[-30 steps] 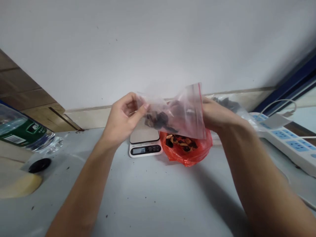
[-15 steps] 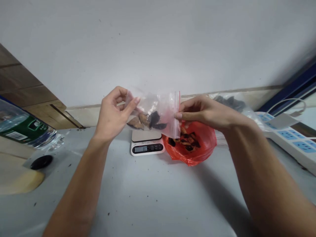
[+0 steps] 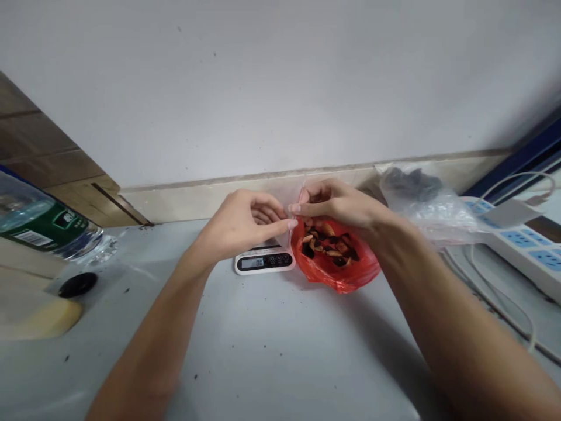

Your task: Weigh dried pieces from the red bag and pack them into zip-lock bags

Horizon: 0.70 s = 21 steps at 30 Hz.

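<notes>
Between my hands, above the scale, is a clear zip-lock bag [image 3: 286,192] with a reddish edge, mostly hidden by my fingers. My left hand [image 3: 249,221] pinches its near side, thumb and fingertips closed on the plastic. From the right, my right hand [image 3: 335,203] pinches the bag's red-edged end. Below them a white digital scale [image 3: 265,263] reads 0.0, its plate largely covered by my left hand. Touching the scale's right side, an open red plastic bag [image 3: 337,280] holds dark and brown dried pieces [image 3: 333,248].
A clear plastic bag with dark contents [image 3: 416,190] lies against the wall at right, beside a white power strip [image 3: 521,240] with cables. At left are a green-labelled water bottle [image 3: 52,225], a black oval object [image 3: 78,285] and a blurred pale-yellow container [image 3: 48,318].
My left hand has shifted right along the zip-lock bag to near my right hand. The bag, formerly spread flat with its pieces showing, is now turned and mostly hidden.
</notes>
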Motion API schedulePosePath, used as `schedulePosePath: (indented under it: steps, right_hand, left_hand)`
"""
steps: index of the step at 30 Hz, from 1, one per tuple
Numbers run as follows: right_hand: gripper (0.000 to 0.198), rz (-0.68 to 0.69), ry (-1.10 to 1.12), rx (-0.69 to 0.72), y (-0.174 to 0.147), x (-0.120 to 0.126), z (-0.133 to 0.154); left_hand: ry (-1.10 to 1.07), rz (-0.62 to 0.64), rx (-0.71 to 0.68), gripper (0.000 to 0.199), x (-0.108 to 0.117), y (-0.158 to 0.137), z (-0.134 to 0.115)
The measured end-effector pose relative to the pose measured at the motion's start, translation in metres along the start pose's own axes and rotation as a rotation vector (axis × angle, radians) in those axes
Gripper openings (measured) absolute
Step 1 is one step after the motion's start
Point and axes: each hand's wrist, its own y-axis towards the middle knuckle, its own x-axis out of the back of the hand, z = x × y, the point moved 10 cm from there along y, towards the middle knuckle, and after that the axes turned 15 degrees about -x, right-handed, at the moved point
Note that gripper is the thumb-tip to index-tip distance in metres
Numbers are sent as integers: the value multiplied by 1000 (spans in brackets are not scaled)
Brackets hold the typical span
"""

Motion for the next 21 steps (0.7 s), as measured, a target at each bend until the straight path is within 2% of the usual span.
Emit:
schedulePosePath:
  steps: [2,10,15,18,21]
  right_hand:
    - [46,44,26,21,0,-5,2]
    - [41,122,-8,108,0,-10,9]
    - [20,129,-1,60,-1,-9,4]
    - [11,105,37,20,-2,-8,4]
    - [19,-11,28,5,-5,-1,6]
  left_hand:
    - [-23,21,35,5,-3,0,3]
    - [-138,82,74,18,-5,-1,10]
    - [-105,55,96,24,-3,-1,15]
    - [-98,31,112,20,-1,-1,17]
    - [-82,38,121,23,-4,0,17]
